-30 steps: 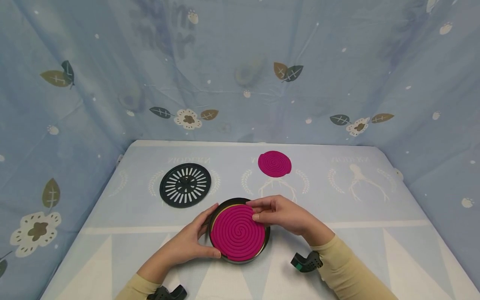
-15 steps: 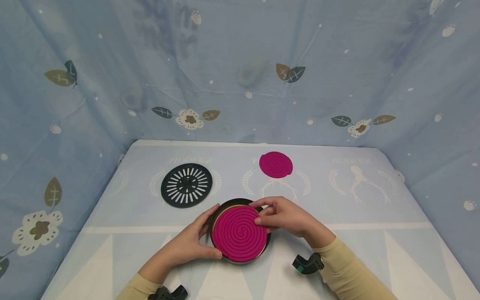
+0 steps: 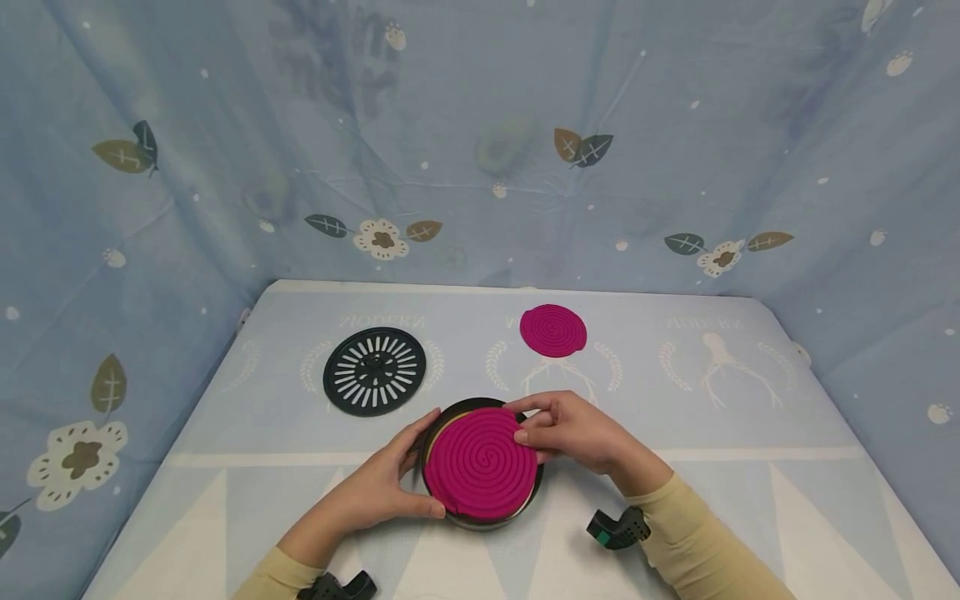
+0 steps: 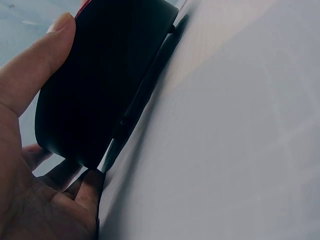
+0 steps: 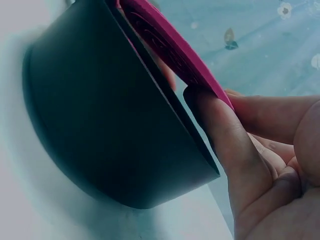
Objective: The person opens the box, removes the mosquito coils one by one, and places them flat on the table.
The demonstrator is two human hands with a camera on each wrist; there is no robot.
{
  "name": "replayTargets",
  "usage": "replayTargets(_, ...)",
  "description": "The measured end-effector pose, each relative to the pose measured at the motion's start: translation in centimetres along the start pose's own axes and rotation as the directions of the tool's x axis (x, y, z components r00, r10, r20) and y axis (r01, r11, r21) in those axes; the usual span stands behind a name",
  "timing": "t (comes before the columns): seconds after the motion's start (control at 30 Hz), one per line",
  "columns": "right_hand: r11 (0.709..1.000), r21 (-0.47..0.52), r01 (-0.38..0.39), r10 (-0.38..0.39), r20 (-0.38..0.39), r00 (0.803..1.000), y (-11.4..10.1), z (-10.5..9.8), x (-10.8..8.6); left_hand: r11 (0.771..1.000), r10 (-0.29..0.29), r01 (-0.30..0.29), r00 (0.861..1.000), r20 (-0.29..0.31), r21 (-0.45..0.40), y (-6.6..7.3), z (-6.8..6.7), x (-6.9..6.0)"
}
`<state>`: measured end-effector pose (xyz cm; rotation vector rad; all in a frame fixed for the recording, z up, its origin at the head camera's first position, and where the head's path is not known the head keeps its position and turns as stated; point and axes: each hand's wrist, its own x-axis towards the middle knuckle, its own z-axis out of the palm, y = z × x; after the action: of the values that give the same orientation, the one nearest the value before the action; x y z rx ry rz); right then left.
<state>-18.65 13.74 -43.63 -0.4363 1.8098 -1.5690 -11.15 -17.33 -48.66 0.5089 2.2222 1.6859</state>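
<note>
A round dark container [image 3: 459,407] stands near the front middle, with a magenta spiral disc [image 3: 480,462] over its opening. My left hand [image 3: 375,487] curls round the container's left side, thumb at the front rim; in the left wrist view its fingers sit low on the dark wall [image 4: 100,85]. My right hand [image 3: 573,433] pinches the disc's right edge between thumb and fingers. The right wrist view shows the disc [image 5: 175,47] tilted, its pinched edge raised off the container's rim. What lies under the disc is mostly hidden.
A black slotted round plate [image 3: 374,372] lies at the back left of the table. A smaller magenta spiral disc [image 3: 553,331] lies at the back middle. Patterned blue cloth [image 3: 480,150] hangs behind the table and along both sides.
The right edge of the magenta disc has risen slightly with my right hand, and the disc has shifted a little up. My left hand stays round the container.
</note>
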Motion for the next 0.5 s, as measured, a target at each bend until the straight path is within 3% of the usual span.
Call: replayTargets(0.5, 0.995, 0.069, 0.075, -0.065, -0.146, 0.987, 0.1, -2.2, 0.0, 1.0, -0.017, 0.017, 1.0, 0.001, -0.008, -0.1, 0.0, 0.0)
